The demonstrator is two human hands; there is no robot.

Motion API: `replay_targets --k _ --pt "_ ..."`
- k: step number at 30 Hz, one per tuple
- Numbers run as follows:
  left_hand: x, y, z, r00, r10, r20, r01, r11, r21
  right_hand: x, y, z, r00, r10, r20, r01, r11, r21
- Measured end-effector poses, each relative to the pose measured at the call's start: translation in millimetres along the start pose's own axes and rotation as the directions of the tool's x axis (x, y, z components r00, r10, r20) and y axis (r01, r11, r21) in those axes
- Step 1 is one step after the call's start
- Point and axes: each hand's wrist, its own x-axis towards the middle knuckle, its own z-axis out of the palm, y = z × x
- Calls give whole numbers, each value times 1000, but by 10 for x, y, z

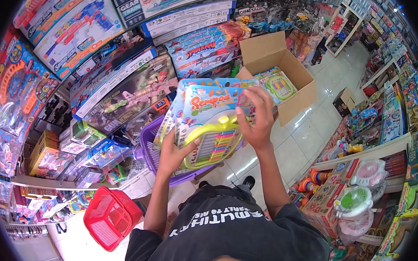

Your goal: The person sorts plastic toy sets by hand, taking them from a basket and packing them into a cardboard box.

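Nearest you is your black T-shirt (232,223), with white lettering that partly reads "MUTIH" and "EARLY TO RIS".

At the middle of your view, your left hand (171,154) grasps the lower left edge of a bunch of carded packs, thumb over the front one. Your right hand (258,117) is at the upper right edge of the front pack (212,123), fingers bent and thumb near the edge — you cannot tell how firmly it grips. That pack reads "Sempoa" and shows a yellow-green frame with rows of coloured beads; the other packs (170,123) stand behind it, cards overlapping. They are over the purple basket (145,148), though you cannot tell whether they rest on its bottom.

From the packs, the red basket (112,218) is at seven to eight o'clock, on the floor. At one to two o'clock is the open cardboard box (300,81), holding similar packs (279,84).

At four o'clock, fan-shaped toys (355,201) hang beside printed cartons (326,204). At twelve, a box (204,49) says "SPIDERMAN"; at eleven, another (145,0) says "GEAR TRAIN". Farther off, past twelve, "DINOSAUR" is legible on packaging (259,14).
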Motion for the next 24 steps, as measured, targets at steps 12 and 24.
replay_targets --k 12,24 --pt "427 -210 1461 964 -254 -81 197 883 -427 -1025 1324 -1004 678 665 315 -718 505 479" --pt "602 -911 3076 884 -443 147 447 713 -541 -1618 2199 -2132 459 814 355 -876 349 333"
